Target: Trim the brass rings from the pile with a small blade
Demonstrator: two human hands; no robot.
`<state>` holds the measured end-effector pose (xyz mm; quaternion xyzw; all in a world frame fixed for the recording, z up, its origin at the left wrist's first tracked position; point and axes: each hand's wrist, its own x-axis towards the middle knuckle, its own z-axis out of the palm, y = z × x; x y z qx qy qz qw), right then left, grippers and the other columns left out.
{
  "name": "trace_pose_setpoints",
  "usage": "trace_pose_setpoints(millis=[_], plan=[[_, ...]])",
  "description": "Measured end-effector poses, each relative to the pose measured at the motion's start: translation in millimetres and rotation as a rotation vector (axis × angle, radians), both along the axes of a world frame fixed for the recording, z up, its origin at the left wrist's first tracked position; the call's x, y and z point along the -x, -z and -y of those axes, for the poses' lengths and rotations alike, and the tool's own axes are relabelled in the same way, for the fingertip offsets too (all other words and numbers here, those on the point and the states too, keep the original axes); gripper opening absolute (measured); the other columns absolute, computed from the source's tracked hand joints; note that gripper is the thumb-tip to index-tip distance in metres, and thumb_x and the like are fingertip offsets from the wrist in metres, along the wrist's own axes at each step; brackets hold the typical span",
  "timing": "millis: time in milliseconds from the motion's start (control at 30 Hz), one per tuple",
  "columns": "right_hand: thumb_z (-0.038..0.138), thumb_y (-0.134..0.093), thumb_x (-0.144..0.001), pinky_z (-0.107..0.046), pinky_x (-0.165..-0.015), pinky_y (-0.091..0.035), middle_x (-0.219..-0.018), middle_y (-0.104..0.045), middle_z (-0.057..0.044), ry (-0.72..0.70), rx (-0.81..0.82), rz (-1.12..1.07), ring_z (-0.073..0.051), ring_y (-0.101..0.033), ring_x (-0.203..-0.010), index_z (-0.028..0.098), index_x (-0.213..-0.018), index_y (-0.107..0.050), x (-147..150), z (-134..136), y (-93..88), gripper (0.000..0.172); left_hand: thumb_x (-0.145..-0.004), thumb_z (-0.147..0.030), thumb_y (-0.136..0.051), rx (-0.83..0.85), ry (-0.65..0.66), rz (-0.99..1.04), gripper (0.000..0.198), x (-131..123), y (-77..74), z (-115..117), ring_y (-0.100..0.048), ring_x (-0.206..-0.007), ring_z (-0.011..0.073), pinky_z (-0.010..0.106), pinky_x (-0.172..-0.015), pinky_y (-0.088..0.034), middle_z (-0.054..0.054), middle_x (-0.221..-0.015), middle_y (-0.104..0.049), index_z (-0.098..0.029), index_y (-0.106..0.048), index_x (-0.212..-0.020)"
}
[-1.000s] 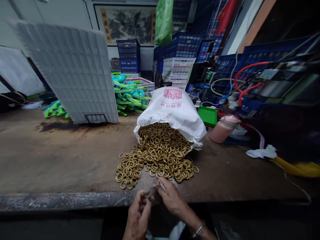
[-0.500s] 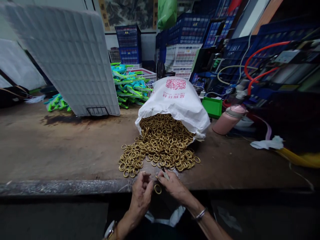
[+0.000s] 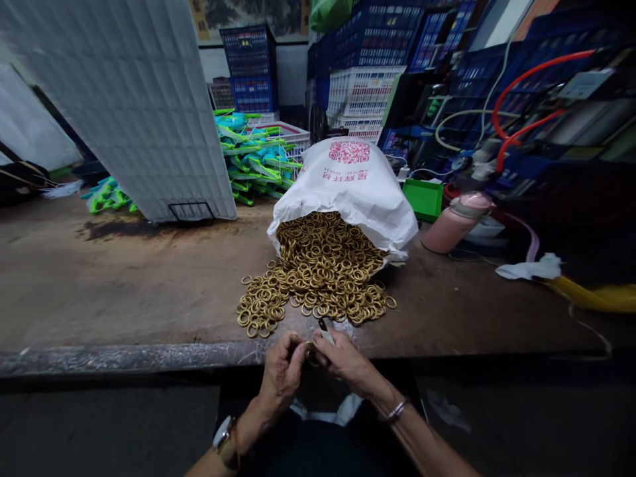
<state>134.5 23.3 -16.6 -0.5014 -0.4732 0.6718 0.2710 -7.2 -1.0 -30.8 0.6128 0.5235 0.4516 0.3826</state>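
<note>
At the table's front edge, my left hand is closed, with its thumb and fingertips pinching a brass-coloured ring. My right hand is closed round a small knife whose dark tip points up and away from me. The fingers of both hands meet at the ring and partly hide it. Just beyond them, a heap of similar rings spills from the mouth of a white sack lying on its side.
A tall white padded panel stands at the left on the brown table. Behind it lie green and blue plastic pieces. On the right are a pink bottle, a green tray and red hoses. Stacked crates fill the back.
A ring that was below and between my hands is gone from there. My left fingers have closed on a ring and my hands have come together. The view has tilted down slightly.
</note>
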Motion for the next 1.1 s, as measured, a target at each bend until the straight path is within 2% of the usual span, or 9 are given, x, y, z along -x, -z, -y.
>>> trace_pose_setpoints(millis=[100, 233, 433, 567, 700, 767, 867, 967, 1100], plan=[[0.046, -0.044, -0.078, -0.018, -0.034, -0.017, -0.051, -0.039, 0.01, 0.039, 0.002, -0.01, -0.003, -0.022, -0.035, 0.02, -0.074, -0.042, 4, 1, 2.0, 0.026, -0.081, -0.03, -0.047, 0.128, -0.012, 0.153, 0.014, -4, 0.5, 2, -0.047, -0.05, 0.0082, 0.019, -0.05, -0.038, -0.004, -0.058, -0.052, -0.018, -0.049, -0.074], [0.038, -0.049, -0.074, -0.018, -0.044, -0.028, -0.05, -0.039, 0.008, 0.105, -0.179, 0.077, -0.006, -0.032, -0.045, 0.019, -0.063, -0.044, 6, -2, 0.6, 0.024, -0.08, -0.039, -0.047, 0.391, 0.018, 0.341, 0.021, -6, -4.9, 3, -0.037, -0.036, 0.0044, 0.016, -0.036, -0.029, -0.007, -0.054, -0.048, -0.018, -0.047, -0.079], [0.035, -0.048, -0.073, -0.021, -0.051, -0.032, -0.055, -0.042, 0.006, 0.087, -0.298, 0.163, -0.008, -0.038, -0.053, 0.018, -0.065, -0.047, 5, -3, -4.3, 0.019, -0.076, -0.045, -0.051, 0.555, 0.099, 0.483, 0.029, -1, -14.0, 3, -0.039, -0.036, 0.0036, 0.015, -0.035, -0.033, -0.006, -0.055, -0.05, -0.017, -0.046, -0.072], [0.034, -0.045, -0.075, -0.02, -0.052, -0.032, -0.056, -0.044, 0.006, 0.067, -0.312, 0.16, -0.008, -0.039, -0.053, 0.018, -0.067, -0.048, 6, -2, -5.3, 0.018, -0.075, -0.043, -0.054, 0.565, 0.152, 0.62, 0.026, -1, -12.2, 6, -0.042, -0.038, 0.0038, 0.014, -0.035, -0.034, -0.005, -0.058, -0.053, -0.018, -0.046, -0.074], [0.031, -0.039, -0.079, -0.02, -0.051, -0.033, -0.053, -0.043, 0.006, 0.046, -0.342, 0.214, -0.009, -0.04, -0.051, 0.019, -0.066, -0.047, 4, -2, -4.2, 0.019, -0.075, -0.041, -0.056, 0.565, 0.134, 0.705, 0.025, -3, -12.3, 8, -0.044, -0.039, 0.0043, 0.016, -0.036, -0.036, -0.005, -0.06, -0.054, -0.019, -0.045, -0.076], [0.028, -0.037, -0.08, -0.02, -0.053, -0.032, -0.055, -0.045, 0.004, 0.028, -0.456, 0.344, -0.01, -0.042, -0.053, 0.019, -0.065, -0.046, 2, 0, -2.8, 0.02, -0.075, -0.041, -0.056, 0.547, 0.11, 0.71, 0.025, -3, -13.3, 8, -0.044, -0.04, 0.0046, 0.016, -0.037, -0.037, -0.005, -0.061, -0.054, -0.019, -0.045, -0.076], [0.02, -0.037, -0.079, -0.021, -0.054, -0.03, -0.058, -0.049, 0.003, -0.086, -0.596, 0.534, -0.01, -0.044, -0.054, 0.02, -0.068, -0.047, 0, 4, -0.9, 0.014, -0.075, -0.04, -0.056, 0.523, 0.089, 0.692, 0.025, -2, -14.1, 7, -0.045, -0.041, 0.0044, 0.016, -0.038, -0.038, -0.004, -0.062, -0.054, -0.018, -0.044, -0.075], [0.012, -0.037, -0.074, -0.02, -0.054, -0.029, -0.061, -0.054, 0.002, -0.183, -0.647, 0.621, -0.01, -0.047, -0.056, 0.02, -0.074, -0.048, 1, 8, -1.3, 0.014, -0.075, -0.042, -0.056, 0.52, 0.079, 0.652, 0.026, -2, -12.7, 5, -0.045, -0.042, 0.0048, 0.017, -0.039, -0.039, -0.004, -0.061, -0.053, -0.018, -0.044, -0.075], [0.009, -0.037, -0.072, -0.02, -0.054, -0.027, -0.063, -0.056, 0.001, -0.227, -0.677, 0.709, -0.011, -0.049, -0.058, 0.02, -0.077, -0.049, 3, 9, -5.1, 0.017, -0.075, -0.043, -0.055, 0.492, 0.073, 0.585, 0.027, -2, -10.7, 4, -0.044, -0.042, 0.0054, 0.017, -0.039, -0.039, -0.004, -0.06, -0.051, -0.018, -0.044, -0.074]])
